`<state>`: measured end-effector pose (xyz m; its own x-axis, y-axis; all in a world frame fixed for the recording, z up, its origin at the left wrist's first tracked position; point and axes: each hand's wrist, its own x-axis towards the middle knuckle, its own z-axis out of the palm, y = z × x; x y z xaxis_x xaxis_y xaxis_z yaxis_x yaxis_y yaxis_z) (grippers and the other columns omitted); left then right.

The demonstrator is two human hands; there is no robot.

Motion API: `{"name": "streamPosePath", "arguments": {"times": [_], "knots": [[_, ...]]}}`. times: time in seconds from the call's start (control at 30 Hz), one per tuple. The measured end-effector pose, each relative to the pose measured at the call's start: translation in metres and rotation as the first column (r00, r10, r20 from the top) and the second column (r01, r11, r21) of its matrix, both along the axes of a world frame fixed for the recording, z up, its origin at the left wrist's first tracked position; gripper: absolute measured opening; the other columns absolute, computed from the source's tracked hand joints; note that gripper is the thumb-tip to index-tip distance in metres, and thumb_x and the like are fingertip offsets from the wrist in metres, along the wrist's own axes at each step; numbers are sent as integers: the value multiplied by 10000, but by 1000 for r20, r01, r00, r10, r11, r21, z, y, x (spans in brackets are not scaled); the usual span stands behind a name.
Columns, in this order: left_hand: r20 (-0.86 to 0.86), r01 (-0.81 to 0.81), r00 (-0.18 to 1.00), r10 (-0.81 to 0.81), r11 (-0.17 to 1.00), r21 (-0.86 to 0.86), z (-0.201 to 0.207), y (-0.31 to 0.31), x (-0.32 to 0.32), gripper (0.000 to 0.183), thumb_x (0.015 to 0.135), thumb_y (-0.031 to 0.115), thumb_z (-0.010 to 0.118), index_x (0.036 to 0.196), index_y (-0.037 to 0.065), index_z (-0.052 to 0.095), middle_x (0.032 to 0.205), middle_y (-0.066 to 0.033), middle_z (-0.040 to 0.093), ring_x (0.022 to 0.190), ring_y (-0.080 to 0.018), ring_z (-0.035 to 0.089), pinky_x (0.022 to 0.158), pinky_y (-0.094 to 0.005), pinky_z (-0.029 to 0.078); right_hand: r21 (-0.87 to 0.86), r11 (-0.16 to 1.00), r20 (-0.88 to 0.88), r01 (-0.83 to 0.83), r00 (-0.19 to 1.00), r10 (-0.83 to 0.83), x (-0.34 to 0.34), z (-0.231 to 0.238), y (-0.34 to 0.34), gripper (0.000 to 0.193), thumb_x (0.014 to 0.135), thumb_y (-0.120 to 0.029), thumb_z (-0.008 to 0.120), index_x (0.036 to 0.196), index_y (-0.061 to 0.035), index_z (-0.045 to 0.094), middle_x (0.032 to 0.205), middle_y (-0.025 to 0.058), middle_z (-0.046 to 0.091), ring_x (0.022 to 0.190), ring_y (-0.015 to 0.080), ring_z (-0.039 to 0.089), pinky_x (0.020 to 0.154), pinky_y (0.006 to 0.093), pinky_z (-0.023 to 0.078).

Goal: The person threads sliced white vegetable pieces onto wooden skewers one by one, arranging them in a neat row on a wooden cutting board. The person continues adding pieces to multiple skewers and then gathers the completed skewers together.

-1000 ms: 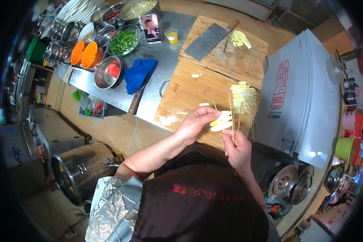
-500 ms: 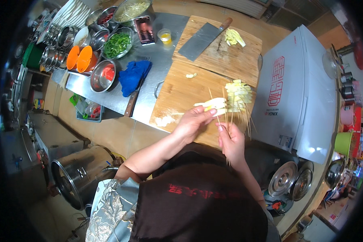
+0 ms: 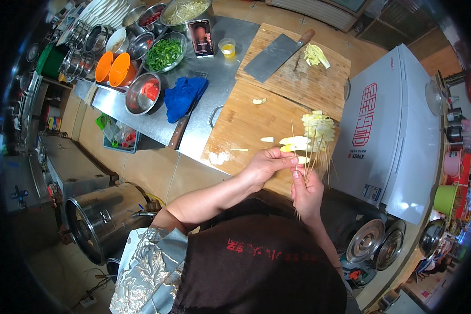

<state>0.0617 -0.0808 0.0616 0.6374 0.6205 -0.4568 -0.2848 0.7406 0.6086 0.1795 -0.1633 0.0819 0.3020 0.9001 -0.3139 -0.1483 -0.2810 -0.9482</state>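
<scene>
My left hand (image 3: 267, 166) is closed, pinching a pale yellow piece of cabbage (image 3: 302, 160) against a thin bamboo skewer. Above its fingertips, two longer cabbage slices (image 3: 294, 144) sit across the same skewer. My right hand (image 3: 307, 194) is wrapped round several bamboo skewers (image 3: 312, 166), their lower ends sticking out beneath the fist. Just beyond the hands, a pile of threaded cabbage (image 3: 319, 126) rests on the near wooden board (image 3: 240, 118), skewer ends pointing toward me. A small loose piece (image 3: 267, 139) lies left of the slices.
On the far board (image 3: 319, 83) lie a cleaver (image 3: 273, 56) and a cabbage leaf (image 3: 316, 55). Leftward are a blue cloth (image 3: 184, 99) over a knife (image 3: 178, 133), a phone (image 3: 201, 38), a small cup (image 3: 227, 48) and a bowl of chopped greens (image 3: 164, 54). A white freezer (image 3: 377, 120) stands right.
My left hand has come closer to my right, and its grip is now on a lower, shorter piece. Slices that were in its fingers sit on the skewer. The whole view has shifted slightly.
</scene>
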Motion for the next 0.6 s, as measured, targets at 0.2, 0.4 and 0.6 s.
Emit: {"name": "streamPosePath", "arguments": {"times": [0.2, 0.4, 0.6], "knots": [[-72, 50, 996, -45, 996, 74, -5, 1, 0, 216, 851, 134, 617, 1000, -21, 604, 942, -71, 627, 892, -136, 568, 823, -255, 437, -88, 996, -40, -13, 999, 9, 3, 1, -1, 133, 919, -113, 503, 1015, -22, 520, 617, -25, 451, 466, 40, 401, 417, 193, 338], [105, -93, 989, 104, 990, -110, 0, 15, -4, 268, 876, 168, 590, 1063, -23, 567, 1016, -87, 615, 965, -143, 575, 870, -259, 444, -77, 991, 41, -109, 993, 112, 9, 4, 6, 124, 921, -117, 500, 988, -21, 540, 617, -21, 461, 464, 36, 401, 419, 189, 328], [64, -51, 996, 60, 989, -137, -7, 16, -12, 263, 876, 180, 591, 1058, -8, 569, 996, -75, 619, 897, -132, 597, 799, -224, 466, -53, 992, -71, -110, 992, 107, 1, 2, 3, 137, 926, -126, 497, 994, -13, 536, 626, -29, 454, 462, 34, 386, 422, 186, 325]]}}
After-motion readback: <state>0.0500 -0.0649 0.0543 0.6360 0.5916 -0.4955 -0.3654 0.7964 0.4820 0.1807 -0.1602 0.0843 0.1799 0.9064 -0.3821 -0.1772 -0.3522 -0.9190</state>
